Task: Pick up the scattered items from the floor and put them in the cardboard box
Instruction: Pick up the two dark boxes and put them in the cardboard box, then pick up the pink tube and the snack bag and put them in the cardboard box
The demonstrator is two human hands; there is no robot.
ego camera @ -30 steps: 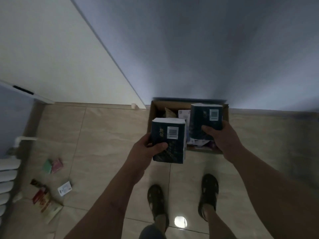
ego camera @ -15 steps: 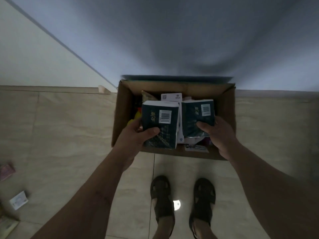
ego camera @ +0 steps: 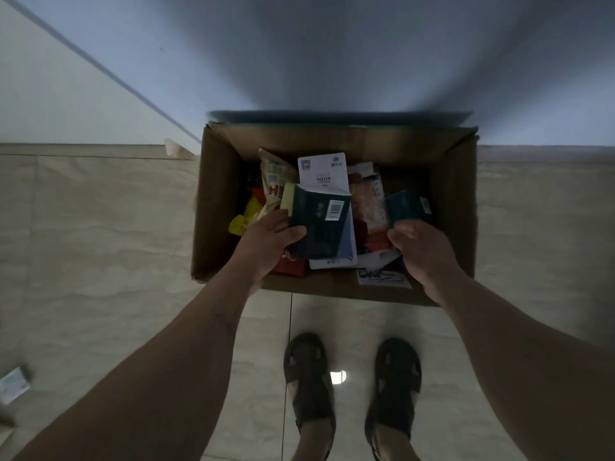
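The open cardboard box [ego camera: 461, 201] stands on the tiled floor against the wall, holding several packets. My left hand [ego camera: 269, 241] grips a dark green pack with a barcode [ego camera: 319, 224] by its left edge, low inside the box over the other items. My right hand [ego camera: 422, 251] is at the right side of the box. Its curled fingers meet the near edge of a second dark pack [ego camera: 407, 207], which is blurred and tilted down into the box.
Inside the box lie a white peeler card [ego camera: 321, 174], a snack bag [ego camera: 274, 181] and a yellow packet [ego camera: 241, 222]. A small white card [ego camera: 13, 384] lies on the floor at the far left. My sandalled feet [ego camera: 309, 377] stand just before the box.
I have come closer to the box. Both hands have lowered the two dark packs from above the rim down among the contents.
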